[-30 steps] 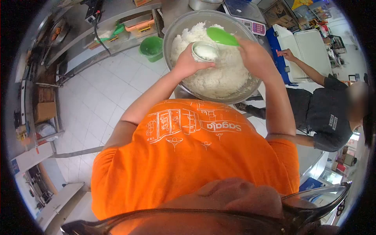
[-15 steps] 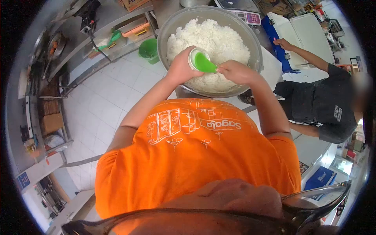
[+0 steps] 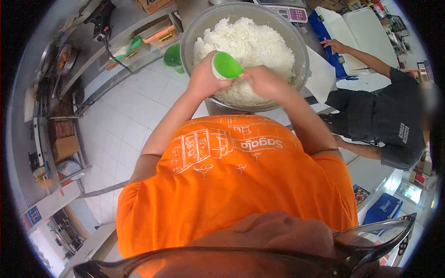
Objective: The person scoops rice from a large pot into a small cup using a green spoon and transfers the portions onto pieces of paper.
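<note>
A wide grey metal pot [image 3: 303,55] in front of me holds a large heap of white cooked rice [image 3: 252,41]. Over its near left part, my left hand [image 3: 202,76] is wrapped round a small white cup [image 3: 214,67]. My right hand [image 3: 264,82], slightly blurred, grips the handle of a green rice paddle [image 3: 227,65]. The paddle's broad blade lies across the mouth of the cup and hides what is inside.
A green bucket [image 3: 173,56] stands left of the pot. Beyond the pot is a scale [image 3: 289,14]. To the right, a co-worker in dark clothes [image 3: 391,113] has a hand on an open blue-and-white cooler [image 3: 331,32]. A stove with a pan [image 3: 68,55] is at the left.
Both hands, with the cup and paddle, have shifted slightly left and up. The paddle's blade has turned and now covers the cup's mouth more fully.
</note>
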### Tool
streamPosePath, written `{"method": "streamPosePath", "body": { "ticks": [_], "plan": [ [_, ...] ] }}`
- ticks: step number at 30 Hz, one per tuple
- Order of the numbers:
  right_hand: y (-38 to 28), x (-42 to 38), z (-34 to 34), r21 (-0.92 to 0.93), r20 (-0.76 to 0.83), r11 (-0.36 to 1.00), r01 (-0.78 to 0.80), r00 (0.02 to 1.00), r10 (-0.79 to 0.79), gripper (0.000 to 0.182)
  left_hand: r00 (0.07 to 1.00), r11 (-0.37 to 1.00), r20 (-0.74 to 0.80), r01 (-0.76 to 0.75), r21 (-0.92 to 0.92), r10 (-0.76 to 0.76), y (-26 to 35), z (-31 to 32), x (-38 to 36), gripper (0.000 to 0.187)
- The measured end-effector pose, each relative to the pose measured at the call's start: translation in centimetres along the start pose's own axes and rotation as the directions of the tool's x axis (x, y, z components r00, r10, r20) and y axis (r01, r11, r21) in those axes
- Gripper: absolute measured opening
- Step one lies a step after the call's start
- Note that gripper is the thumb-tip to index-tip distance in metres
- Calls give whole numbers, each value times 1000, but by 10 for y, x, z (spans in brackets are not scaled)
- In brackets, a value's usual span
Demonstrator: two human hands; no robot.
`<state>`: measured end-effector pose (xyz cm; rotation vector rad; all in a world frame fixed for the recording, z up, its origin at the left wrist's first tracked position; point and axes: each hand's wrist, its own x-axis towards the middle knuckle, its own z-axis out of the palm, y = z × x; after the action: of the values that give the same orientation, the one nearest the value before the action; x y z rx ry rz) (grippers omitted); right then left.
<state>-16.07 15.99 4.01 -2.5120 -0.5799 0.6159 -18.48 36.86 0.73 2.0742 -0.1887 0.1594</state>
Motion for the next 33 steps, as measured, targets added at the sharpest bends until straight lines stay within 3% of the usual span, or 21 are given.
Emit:
{"method": "streamPosePath", "body": {
  "ticks": [2, 4, 6, 9, 12, 15, 18, 21, 24, 27, 30, 33],
  "plan": [
    [58, 17, -17, 150, -150, 952, 268, 958, -246, 22, 996, 997, -81, -25, 75, 31, -16, -4, -6, 72],
    [99, 33, -48, -135, -173, 983, -127, 980, 103, 20, 992, 994, -126, -6, 106, 20, -20, -14, -14, 78],
    [132, 50, -58, -445, -228, 823, -352, 934, 276, 24, 991, 995, -128, 52, 88, -41, -7, -35, -19, 85],
    [135, 49, -25, -663, 59, 737, -130, 973, 224, 24, 974, 990, -218, 91, 105, -67, -15, -49, -31, 89],
    [109, 31, 2, -687, 134, 724, -66, 967, 215, 24, 960, 993, -272, 90, 75, -66, -14, -59, -46, 88],
    [92, 20, 3, -673, 184, 739, -1, 969, 168, 19, 951, 991, -292, 120, 63, -97, -15, -61, -56, 89],
    [93, 2, 13, -648, 294, 742, 170, 955, 39, 19, 940, 991, -325, 124, 45, -103, -17, -62, -64, 88],
    [84, -2, 30, -639, 291, 752, 161, 956, 43, 20, 943, 993, -314, 115, 9, -107, -18, -61, -69, 87],
    [54, 2, 18, -593, 426, 779, 202, 900, 92, 18, 948, 987, -285, 157, 23, -144, -14, -62, -69, 84],
    [59, 5, 26, -549, 428, 820, 159, 897, 113, 20, 954, 986, -257, 166, 16, -157, -9, -62, -67, 83],
    [54, 10, 14, -307, 533, 914, 264, 844, -65, 23, 954, 991, -267, 133, -21, -134, -11, -64, -72, 83],
    [55, 15, 19, -42, 516, 971, 236, 837, -181, 24, 958, 990, -250, 130, -60, -141, -13, -64, -72, 84]
  ]
}}
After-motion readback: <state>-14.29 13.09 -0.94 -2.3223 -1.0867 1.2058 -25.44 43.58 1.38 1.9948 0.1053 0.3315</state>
